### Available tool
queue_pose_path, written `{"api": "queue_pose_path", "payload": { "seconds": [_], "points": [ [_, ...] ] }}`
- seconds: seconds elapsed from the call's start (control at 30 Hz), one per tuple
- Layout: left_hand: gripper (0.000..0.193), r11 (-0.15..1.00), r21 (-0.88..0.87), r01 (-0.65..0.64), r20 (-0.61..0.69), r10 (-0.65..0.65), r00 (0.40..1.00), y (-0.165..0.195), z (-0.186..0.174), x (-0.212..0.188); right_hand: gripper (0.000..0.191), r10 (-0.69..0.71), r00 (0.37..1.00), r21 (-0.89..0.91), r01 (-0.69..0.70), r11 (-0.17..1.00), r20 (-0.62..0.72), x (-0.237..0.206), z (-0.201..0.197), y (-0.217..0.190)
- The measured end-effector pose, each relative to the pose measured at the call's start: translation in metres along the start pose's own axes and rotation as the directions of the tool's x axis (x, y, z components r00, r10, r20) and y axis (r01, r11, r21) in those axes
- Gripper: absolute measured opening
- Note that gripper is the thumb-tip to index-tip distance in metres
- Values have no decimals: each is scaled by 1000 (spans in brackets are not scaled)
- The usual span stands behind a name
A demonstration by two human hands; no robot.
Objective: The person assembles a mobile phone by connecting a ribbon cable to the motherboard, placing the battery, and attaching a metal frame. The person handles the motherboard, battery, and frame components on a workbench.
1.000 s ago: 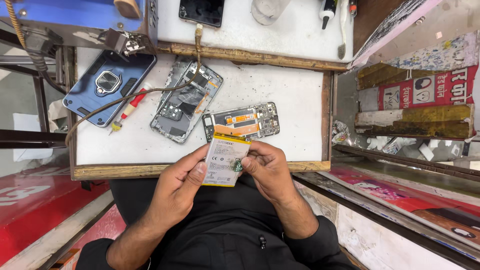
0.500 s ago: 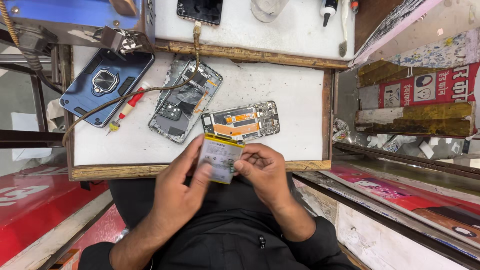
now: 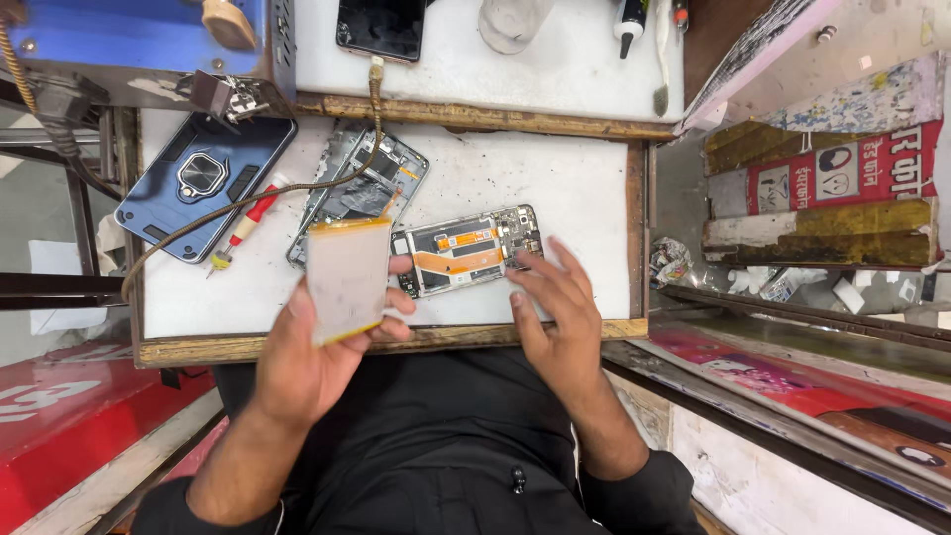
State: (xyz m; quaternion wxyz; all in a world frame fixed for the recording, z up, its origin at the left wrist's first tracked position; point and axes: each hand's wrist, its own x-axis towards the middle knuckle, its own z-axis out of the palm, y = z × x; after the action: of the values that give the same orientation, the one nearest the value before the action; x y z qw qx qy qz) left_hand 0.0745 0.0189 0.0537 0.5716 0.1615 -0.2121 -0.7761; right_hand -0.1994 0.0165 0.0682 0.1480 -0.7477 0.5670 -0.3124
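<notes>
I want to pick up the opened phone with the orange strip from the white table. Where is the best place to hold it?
Probably by the two long edges of the opened phone, from above: it lies flat, parts facing up. The right hand is nearest; the left hand holds the flat battery.

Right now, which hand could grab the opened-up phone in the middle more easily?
Probably the right hand: it is empty, fingers spread, right beside the opened phone. The left hand is busy holding the flat battery.

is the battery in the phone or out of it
Out. The left hand holds the flat battery up above the white mat, apart from the opened phone beside the right hand.
</notes>
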Motion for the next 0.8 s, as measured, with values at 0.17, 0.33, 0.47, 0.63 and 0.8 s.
{"api": "queue_pose_path", "payload": {
  "seconds": [0.17,0.33,0.47,0.63,0.8],
  "points": [
    [54,946,322,-37,-29,49,998,-19,11,34,29,67,997,-55,-65,996,38,-2,-2,7],
    [48,-212,895,-393,389,-61,919,-35,32,63,36,66,993,-122,-53,991,101,-3,-7,18],
    [48,-371,842,-392,356,-164,920,-46,42,79,43,84,994,-48,-81,996,68,-1,-14,21],
    [48,-357,852,-383,342,-174,924,-54,37,90,44,95,995,-28,-94,995,38,5,-14,27],
    [43,-466,801,-375,360,-124,925,-52,31,90,39,114,993,-30,-113,993,43,13,-9,30]
  ]
}}
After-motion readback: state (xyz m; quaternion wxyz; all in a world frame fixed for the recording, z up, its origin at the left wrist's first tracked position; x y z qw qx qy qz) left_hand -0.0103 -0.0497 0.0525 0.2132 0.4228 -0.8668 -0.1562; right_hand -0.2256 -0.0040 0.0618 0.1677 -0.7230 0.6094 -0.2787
